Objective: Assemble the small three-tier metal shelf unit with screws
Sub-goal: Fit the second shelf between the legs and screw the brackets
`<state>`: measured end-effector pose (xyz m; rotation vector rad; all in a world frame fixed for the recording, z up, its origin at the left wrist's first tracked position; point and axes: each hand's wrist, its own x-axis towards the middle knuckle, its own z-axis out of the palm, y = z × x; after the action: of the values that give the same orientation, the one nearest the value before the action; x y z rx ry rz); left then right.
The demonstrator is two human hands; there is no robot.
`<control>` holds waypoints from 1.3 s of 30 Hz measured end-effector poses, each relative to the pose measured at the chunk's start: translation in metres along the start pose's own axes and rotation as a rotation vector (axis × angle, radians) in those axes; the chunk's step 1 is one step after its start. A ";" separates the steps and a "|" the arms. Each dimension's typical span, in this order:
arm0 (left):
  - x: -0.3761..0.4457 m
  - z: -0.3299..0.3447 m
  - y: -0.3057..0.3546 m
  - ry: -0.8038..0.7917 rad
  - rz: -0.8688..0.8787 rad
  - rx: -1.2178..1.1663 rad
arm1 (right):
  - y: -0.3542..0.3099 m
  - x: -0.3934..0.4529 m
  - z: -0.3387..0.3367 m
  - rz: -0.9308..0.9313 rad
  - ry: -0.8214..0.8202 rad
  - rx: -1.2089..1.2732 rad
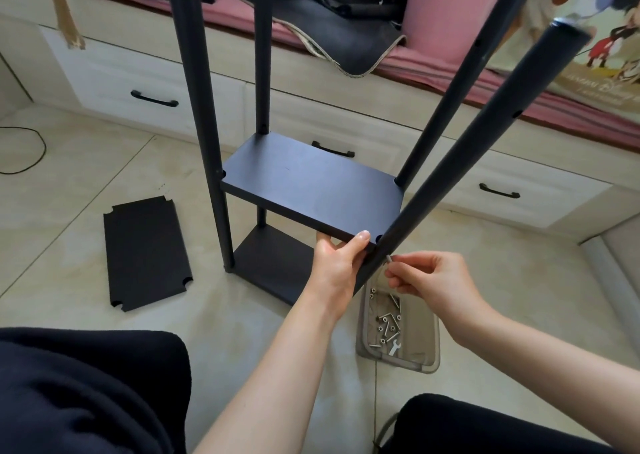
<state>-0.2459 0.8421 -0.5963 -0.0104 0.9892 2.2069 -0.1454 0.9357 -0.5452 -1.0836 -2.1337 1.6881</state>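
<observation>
Panel [147,251] lies flat on the floor, left of the frame [207,107]. Left hand [337,266] grips the middle shelf [311,186] at its near corner, thumb on top. Right hand [433,280] pinches a screw [388,258] against the near post [467,141], above the tray [429,329].

We see a pale tiled floor [86,183] in soft daylight. Beyond the grip runs a cream drawer unit [138,72] with 3 black handles [154,99], topped by a pink cushion [450,69]. Far left of the grip, a thin black cable [33,155] loops across the tiles.
</observation>
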 end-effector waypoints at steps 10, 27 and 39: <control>0.005 -0.005 -0.004 -0.030 0.009 -0.024 | -0.001 0.010 -0.003 -0.110 -0.018 -0.081; 0.008 -0.011 -0.009 -0.017 -0.002 -0.011 | -0.005 0.016 -0.008 -0.570 -0.031 -0.532; 0.010 -0.014 -0.012 -0.022 0.024 0.053 | -0.004 0.025 -0.012 -0.509 -0.132 -0.500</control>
<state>-0.2499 0.8449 -0.6168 0.0500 1.0398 2.1973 -0.1581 0.9609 -0.5444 -0.4503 -2.6987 1.0488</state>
